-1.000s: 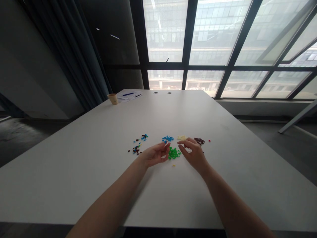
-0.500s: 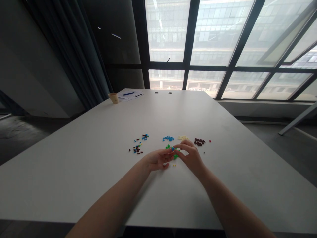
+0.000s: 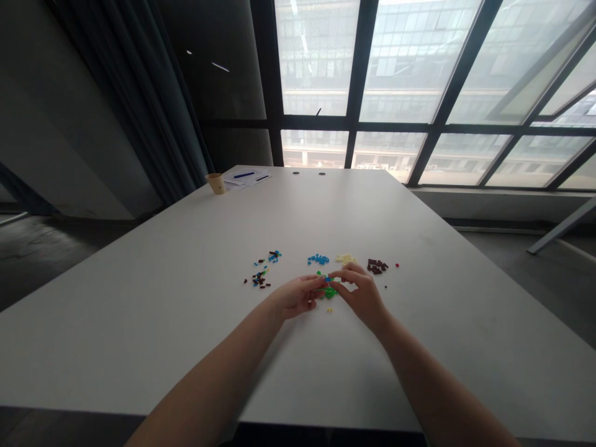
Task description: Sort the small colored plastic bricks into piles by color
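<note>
Between the fingertips of both hands is a small blue building brick [image 3: 328, 279]. My left hand [image 3: 300, 297] pinches it from the left, thumb on top and the other fingers curled below. From the right, my right hand [image 3: 359, 290] grips it between thumb and index finger. Whether it is one brick or several joined is too small to tell. Green bricks [image 3: 329, 292] lie on the table just under and behind the fingers, partly hidden. Two small yellow bricks [image 3: 329, 310] lie nearer to me.
Beyond my hands on the white table [image 3: 298, 211] lie blue bricks [image 3: 318, 259], cream bricks [image 3: 345, 257] and dark brown bricks [image 3: 376, 267]. A red piece [image 3: 397, 265] sits at the right. Mixed bricks [image 3: 259, 279] lie left. A paper cup [image 3: 215, 183] and papers [image 3: 246, 178] are far left.
The fingers of my left hand have curled in more beneath the blue brick. Both hands stay together at nearly the same spot; the view has shifted slightly.
</note>
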Motion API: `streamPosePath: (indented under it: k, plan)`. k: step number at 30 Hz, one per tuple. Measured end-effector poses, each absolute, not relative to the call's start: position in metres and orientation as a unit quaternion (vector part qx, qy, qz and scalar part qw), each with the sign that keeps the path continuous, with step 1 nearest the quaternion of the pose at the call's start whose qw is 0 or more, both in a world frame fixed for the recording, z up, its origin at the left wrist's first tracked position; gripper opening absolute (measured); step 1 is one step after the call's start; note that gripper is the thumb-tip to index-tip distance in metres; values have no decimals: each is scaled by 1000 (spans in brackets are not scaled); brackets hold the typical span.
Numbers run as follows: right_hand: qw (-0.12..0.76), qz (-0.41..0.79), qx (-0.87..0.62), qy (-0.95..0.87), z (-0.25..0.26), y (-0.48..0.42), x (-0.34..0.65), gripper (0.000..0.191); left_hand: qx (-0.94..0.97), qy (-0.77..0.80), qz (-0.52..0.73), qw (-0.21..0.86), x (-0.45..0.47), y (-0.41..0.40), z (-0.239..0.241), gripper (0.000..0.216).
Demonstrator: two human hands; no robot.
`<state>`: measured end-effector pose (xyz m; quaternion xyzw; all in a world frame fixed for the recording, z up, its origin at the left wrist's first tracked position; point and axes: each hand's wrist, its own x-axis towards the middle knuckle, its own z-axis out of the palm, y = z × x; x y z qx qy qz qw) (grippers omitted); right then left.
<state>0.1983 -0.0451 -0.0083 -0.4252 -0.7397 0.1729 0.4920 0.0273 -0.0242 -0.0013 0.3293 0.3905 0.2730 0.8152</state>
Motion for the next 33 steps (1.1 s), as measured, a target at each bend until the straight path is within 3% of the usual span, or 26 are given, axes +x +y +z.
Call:
streamPosePath:
  k: [8,11,13,17,20,26,33]
  plan:
    - [482,168,-426,-747,-6,-46,197,10,378,388,298,786,33,-29,3,26]
    - [463,157,-455,-744,-9,-44,199,10,465,400,314,724,32,-25,0,26]
    - [439,144,-501,-732,-13,-39,203,10,565,456,322,607,26,-19,-2,21]
    - [350,120,-602,-707,-21,-19,210,12,693,624,295,206,0,-1,-5,15]
    - [271,99,-639,-713,-22,-2,206,14,677,699,219,65,-22,13,-12,23]
    - [130,73,-683,-715,-20,19,184,14,678,710,187,43,-40,30,-36,32]
    - [140,48,-683,-715,-24,24,169,15,680,701,206,57,-41,37,-46,30]
